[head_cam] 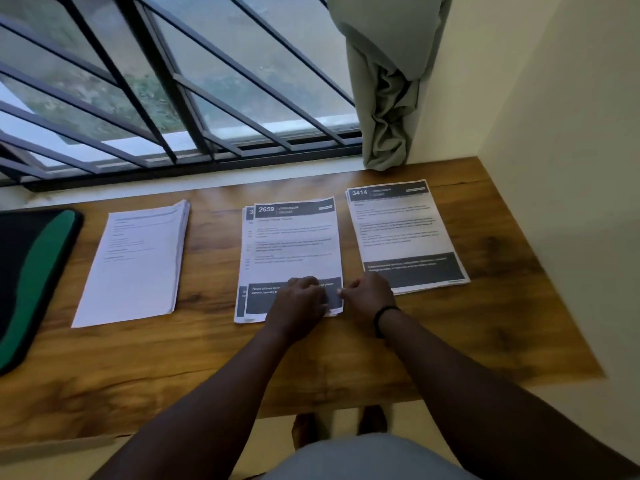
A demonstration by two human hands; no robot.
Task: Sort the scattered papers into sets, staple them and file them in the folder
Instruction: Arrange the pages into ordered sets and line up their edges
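Three paper piles lie in a row on the wooden table (346, 358). The middle pile (292, 244) has a sheet headed 2659 on top, with lower sheets sticking out at its left. My left hand (299, 306) rests on that pile's bottom edge, fingers curled down on the dark band. My right hand (367, 296) is at the pile's lower right corner, fingertips at the paper edge. To the right lies a pile (401, 233) headed 3414. A thicker white stack (135, 265) lies to the left. A black and green folder (31, 278) lies at the far left.
A barred window (173, 91) runs along the far side of the table. A knotted grey-green curtain (384, 98) hangs down to the table's back right corner. A cream wall (571, 168) borders the right side. My feet show under the table's near edge.
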